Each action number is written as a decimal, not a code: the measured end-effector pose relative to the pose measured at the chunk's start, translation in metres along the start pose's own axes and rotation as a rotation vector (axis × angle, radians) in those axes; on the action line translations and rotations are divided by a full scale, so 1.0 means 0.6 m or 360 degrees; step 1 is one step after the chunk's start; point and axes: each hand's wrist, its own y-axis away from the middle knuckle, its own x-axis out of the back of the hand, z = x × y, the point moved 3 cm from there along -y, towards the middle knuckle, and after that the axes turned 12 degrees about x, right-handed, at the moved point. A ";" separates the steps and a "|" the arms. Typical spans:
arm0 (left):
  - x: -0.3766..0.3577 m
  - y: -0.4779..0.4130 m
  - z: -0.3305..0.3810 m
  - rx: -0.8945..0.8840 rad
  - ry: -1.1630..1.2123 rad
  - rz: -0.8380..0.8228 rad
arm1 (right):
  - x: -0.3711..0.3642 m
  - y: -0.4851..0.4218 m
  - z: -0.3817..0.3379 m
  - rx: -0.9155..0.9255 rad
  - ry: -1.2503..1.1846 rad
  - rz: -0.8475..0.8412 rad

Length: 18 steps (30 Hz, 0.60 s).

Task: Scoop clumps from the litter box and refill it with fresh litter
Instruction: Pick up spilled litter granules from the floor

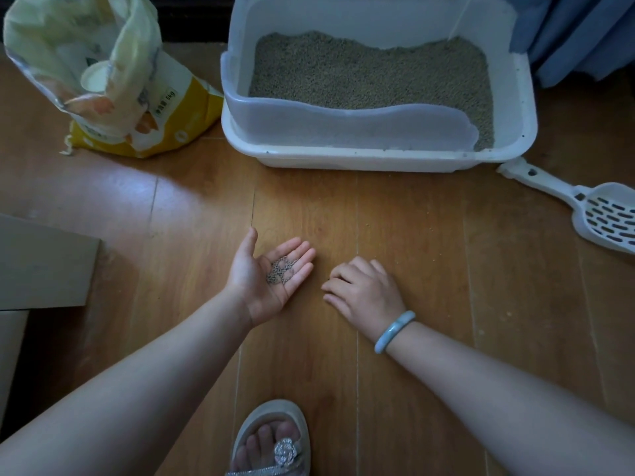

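Note:
A white litter box (pixel 378 159) with a translucent rim stands on the wood floor, filled with grey-brown litter (pixel 371 73). My left hand (pixel 264 286) lies palm up just above the floor with a small heap of litter grains (pixel 280 269) on its straight fingers. My right hand (pixel 364 292), palm down, rests fingertips on the floor beside it; whether it pinches a grain I cannot tell. An open yellow-and-white litter bag (pixel 113 84) stands left of the box. A white slotted scoop (pixel 591 204) lies on the floor at the right.
Flat cardboard (pixel 41 262) lies at the left edge. Blue curtain fabric (pixel 584 32) hangs behind the box at the right. My sandalled foot (pixel 271 441) is at the bottom centre. A few stray grains dot the floor in front of the box.

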 end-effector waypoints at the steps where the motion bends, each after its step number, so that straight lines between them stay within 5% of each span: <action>1: 0.000 0.000 0.000 -0.0001 -0.0002 -0.0004 | -0.001 -0.002 -0.002 0.0023 0.0015 0.0023; 10: 0.001 0.001 0.000 0.0000 -0.0030 -0.0021 | -0.014 -0.021 -0.010 0.0099 0.0321 0.0007; 14: 0.003 -0.002 -0.002 0.0020 -0.0044 -0.0029 | 0.023 -0.046 -0.015 -0.0464 -0.0127 0.0238; 18: -0.006 0.002 -0.010 0.0053 -0.0048 -0.0078 | 0.033 -0.082 -0.035 -0.0429 -0.0510 0.0317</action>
